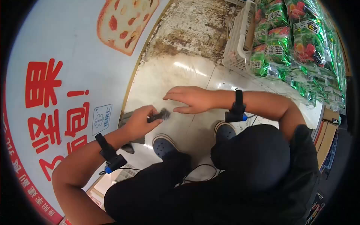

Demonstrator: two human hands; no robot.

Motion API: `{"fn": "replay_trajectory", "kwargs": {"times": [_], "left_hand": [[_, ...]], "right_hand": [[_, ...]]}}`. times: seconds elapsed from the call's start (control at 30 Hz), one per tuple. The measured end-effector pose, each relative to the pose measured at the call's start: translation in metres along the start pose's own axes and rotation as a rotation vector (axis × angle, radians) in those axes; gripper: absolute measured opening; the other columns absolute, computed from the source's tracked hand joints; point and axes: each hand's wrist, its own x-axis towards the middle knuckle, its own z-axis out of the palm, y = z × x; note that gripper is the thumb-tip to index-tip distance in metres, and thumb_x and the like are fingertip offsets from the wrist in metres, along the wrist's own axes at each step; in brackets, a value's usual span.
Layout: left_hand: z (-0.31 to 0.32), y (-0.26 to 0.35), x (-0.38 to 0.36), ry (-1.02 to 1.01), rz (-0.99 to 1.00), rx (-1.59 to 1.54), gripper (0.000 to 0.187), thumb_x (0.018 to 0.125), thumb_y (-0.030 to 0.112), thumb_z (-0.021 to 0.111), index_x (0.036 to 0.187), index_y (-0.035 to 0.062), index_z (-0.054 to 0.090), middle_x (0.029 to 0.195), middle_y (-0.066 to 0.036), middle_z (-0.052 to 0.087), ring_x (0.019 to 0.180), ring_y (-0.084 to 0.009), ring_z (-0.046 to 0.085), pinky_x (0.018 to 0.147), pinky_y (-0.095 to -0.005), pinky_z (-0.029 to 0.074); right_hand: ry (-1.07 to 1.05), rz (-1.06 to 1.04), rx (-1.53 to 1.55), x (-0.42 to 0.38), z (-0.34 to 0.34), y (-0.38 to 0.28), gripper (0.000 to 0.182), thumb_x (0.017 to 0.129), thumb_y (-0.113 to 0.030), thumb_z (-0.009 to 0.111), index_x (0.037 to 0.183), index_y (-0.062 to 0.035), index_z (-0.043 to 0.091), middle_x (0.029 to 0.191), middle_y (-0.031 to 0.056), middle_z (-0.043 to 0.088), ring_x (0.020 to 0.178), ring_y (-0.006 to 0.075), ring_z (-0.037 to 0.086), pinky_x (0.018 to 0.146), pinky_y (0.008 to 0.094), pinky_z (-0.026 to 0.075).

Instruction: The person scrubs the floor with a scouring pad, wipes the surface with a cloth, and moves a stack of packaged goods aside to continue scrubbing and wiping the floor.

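My left hand (142, 122) is closed, thumb and fingers pinching a small dark grey thing (163, 114). Blur hides what kind of thing it is; its free end looks rough or fuzzy and points toward my other hand. To the right of it, my right hand (189, 99) hovers over the floor with fingers apart and nothing in them. A narrow gap separates those fingers from the dark thing. A black strap with a small box is on each wrist.
A large white board (67, 75) with red lettering and a bread picture stands along the left. At upper right, a white plastic basket (240, 41) adjoins stacked green-wrapped packets (277, 45). Cardboard boxes (326, 140) are at right. A dark cable (204, 165) loops near my shoes.
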Motion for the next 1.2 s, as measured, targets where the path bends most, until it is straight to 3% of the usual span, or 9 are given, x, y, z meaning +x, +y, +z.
{"fn": "replay_trajectory", "kwargs": {"times": [0.17,0.23,0.4,0.63,0.7,0.83,0.9,1.03,1.2], "left_hand": [[-0.003,0.005,0.035,0.235,0.203,0.035,0.033,0.076,0.02,0.082,0.096,0.0011,0.062,0.091,-0.015,0.065,0.084,-0.0256,0.065,0.074,-0.0335,0.052],[0.003,-0.002,0.065,0.344,0.259,0.04,0.032,0.075,0.019,0.082,0.094,0.0012,0.063,0.092,-0.014,0.066,0.084,-0.0276,0.066,0.075,-0.0338,0.053],[0.019,-0.01,0.129,0.43,0.504,-0.046,0.032,0.077,0.012,0.078,0.105,0.0017,0.065,0.1,-0.014,0.064,0.094,-0.0296,0.063,0.083,-0.0376,0.051],[0.051,-0.053,0.186,0.526,0.455,-0.104,0.025,0.077,0.004,0.071,0.101,0.0005,0.066,0.096,-0.015,0.058,0.093,-0.0342,0.058,0.082,-0.0415,0.049],[0.068,-0.062,0.178,0.697,0.412,0.057,0.019,0.078,0.002,0.068,0.097,0.0001,0.066,0.098,-0.014,0.057,0.096,-0.0337,0.056,0.082,-0.0419,0.048],[0.072,-0.071,0.16,0.657,0.43,0.089,0.02,0.077,0.0,0.068,0.097,0.0002,0.066,0.101,-0.015,0.058,0.095,-0.0344,0.057,0.081,-0.0404,0.049],[0.075,-0.072,0.16,0.666,0.449,0.081,0.019,0.077,-0.001,0.068,0.096,0.0005,0.065,0.098,-0.015,0.058,0.094,-0.0341,0.057,0.08,-0.0406,0.049],[0.065,-0.071,0.17,0.747,0.424,0.054,0.011,0.079,-0.001,0.064,0.09,0.0002,0.063,0.09,-0.015,0.058,0.09,-0.0339,0.057,0.077,-0.0423,0.049],[0.037,-0.072,0.204,0.775,0.412,0.093,0.005,0.081,-0.002,0.058,0.084,0.0,0.06,0.086,-0.015,0.056,0.087,-0.0349,0.056,0.076,-0.0434,0.048]], "right_hand": [[-0.078,-0.088,-0.089,0.028,0.0,0.002,0.035,0.083,-0.019,0.071,0.112,-0.0033,0.059,0.099,0.0131,0.064,0.098,0.0332,0.058,0.084,0.0437,0.049],[-0.068,0.145,-0.332,0.023,-0.014,0.003,0.029,0.08,-0.017,0.072,0.104,-0.0055,0.064,0.09,0.0119,0.065,0.091,0.0332,0.06,0.08,0.044,0.05],[-0.153,0.354,-0.566,0.025,-0.053,0.024,0.017,0.076,-0.016,0.073,0.092,-0.0095,0.072,0.088,0.0115,0.066,0.091,0.0323,0.062,0.077,0.0451,0.052],[-0.096,0.384,-0.643,0.028,-0.025,0.102,0.014,0.077,-0.014,0.07,0.088,-0.0067,0.069,0.089,0.0128,0.062,0.091,0.0341,0.061,0.078,0.0441,0.052],[-0.007,0.298,-0.631,0.019,-0.005,0.116,0.014,0.075,-0.012,0.066,0.088,-0.0063,0.067,0.089,0.0123,0.061,0.09,0.0321,0.061,0.075,0.0413,0.053],[0.004,0.247,-0.562,0.004,0.023,0.109,0.026,0.077,-0.006,0.064,0.103,-0.0035,0.067,0.097,0.0099,0.062,0.094,0.0294,0.061,0.078,0.0371,0.054],[0.094,0.232,-0.502,0.012,0.027,0.092,0.015,0.08,-0.008,0.061,0.093,-0.0014,0.065,0.088,0.0115,0.058,0.09,0.0294,0.06,0.075,0.0371,0.053],[0.089,0.25,-0.478,0.022,0.022,0.11,0.016,0.078,-0.008,0.063,0.093,-0.0001,0.064,0.088,0.0115,0.057,0.088,0.0299,0.059,0.074,0.0377,0.053],[0.298,0.24,-0.521,0.046,0.015,0.142,0.012,0.076,-0.005,0.063,0.087,-0.0013,0.061,0.086,0.0124,0.055,0.085,0.0321,0.058,0.072,0.0397,0.051]]}}
